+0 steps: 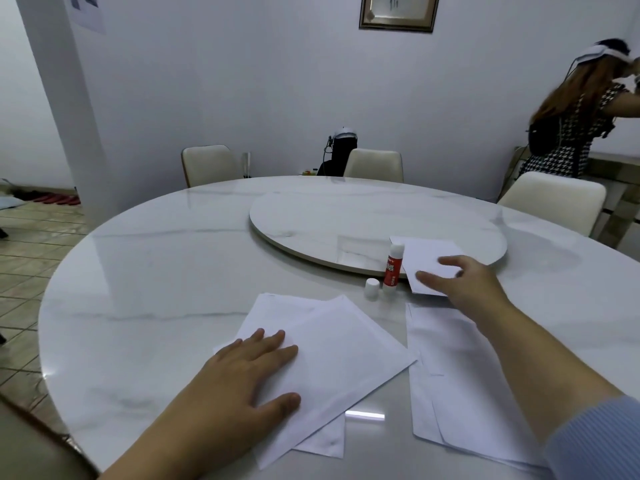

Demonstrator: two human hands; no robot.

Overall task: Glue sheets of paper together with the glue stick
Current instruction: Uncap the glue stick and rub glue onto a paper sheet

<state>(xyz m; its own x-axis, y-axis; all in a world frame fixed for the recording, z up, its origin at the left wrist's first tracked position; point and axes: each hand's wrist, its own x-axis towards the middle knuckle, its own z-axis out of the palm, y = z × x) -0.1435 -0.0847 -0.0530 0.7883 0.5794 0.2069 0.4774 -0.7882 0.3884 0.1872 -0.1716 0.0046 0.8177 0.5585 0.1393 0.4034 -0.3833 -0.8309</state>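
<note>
Two overlapping white sheets (332,362) lie on the marble table in front of me, the top one turned at an angle. My left hand (242,379) rests flat on their left part, fingers spread. A red glue stick (393,268) stands upright and uncapped, its white cap (371,287) beside it. My right hand (464,282) reaches over a smaller white sheet (426,261) that leans on the turntable edge, fingers spread on it. Whether it grips the sheet is unclear. More white sheets (464,393) lie under my right forearm.
A round marble turntable (346,216) sits in the middle of the table (156,271). Cream chairs (375,164) stand around the far side. A person (571,126) stands at the far right by a counter.
</note>
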